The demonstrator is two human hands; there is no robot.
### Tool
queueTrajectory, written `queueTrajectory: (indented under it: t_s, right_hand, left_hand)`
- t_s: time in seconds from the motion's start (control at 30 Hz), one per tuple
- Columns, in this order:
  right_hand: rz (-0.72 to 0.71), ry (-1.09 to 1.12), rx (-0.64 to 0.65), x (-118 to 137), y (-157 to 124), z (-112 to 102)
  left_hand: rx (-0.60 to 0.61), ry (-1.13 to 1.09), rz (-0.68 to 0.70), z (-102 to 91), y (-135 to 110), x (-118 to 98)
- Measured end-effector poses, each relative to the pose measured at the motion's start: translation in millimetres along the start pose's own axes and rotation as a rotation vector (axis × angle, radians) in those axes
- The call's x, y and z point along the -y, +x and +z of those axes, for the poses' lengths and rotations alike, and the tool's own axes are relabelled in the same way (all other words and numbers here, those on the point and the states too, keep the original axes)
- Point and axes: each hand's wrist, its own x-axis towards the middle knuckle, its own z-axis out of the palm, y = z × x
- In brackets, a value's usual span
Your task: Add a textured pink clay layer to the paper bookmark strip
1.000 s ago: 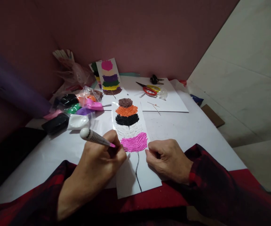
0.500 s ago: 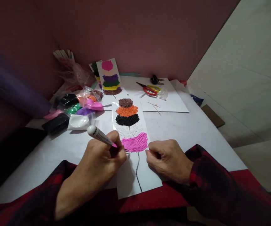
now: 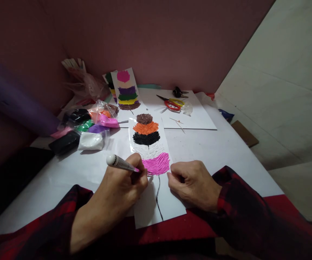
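In the lower middle lies a white card strip (image 3: 147, 209) bearing textured clay-like bands in brown, orange, black, white and pink, with a dark wavy line running down below. My left hand (image 3: 118, 193) is closed round a pen-like tool (image 3: 120, 163) with a white rounded end and a patterned barrel. The tool's tip is hidden behind my fingers, at the left end of the pink band (image 3: 157, 164). My right hand (image 3: 195, 186) is curled into a loose fist at the card's right edge, with nothing visible in it.
Bagged coloured clay packs (image 3: 91, 126) are heaped at the left. Behind stand finished-looking striped cards (image 3: 127, 90). Scissors (image 3: 172, 104), a dark clip-like object (image 3: 177, 92) and toothpicks (image 3: 180, 124) lie on a white board (image 3: 204, 119). A pink wall (image 3: 156, 43) closes off the back.
My left hand and the tool have shifted slightly right along the lower edge of the pink band. My right hand and the card have stayed nearly still.
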Motion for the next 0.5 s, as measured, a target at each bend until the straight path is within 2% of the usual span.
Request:
queueTrajectory:
  t_s: [0.5]
  right_hand:
    - [-0.002,-0.003,-0.008,-0.3,0.3,0.7]
  left_hand:
    - [0.036,-0.038,-0.045,3.1,-0.9,5.0]
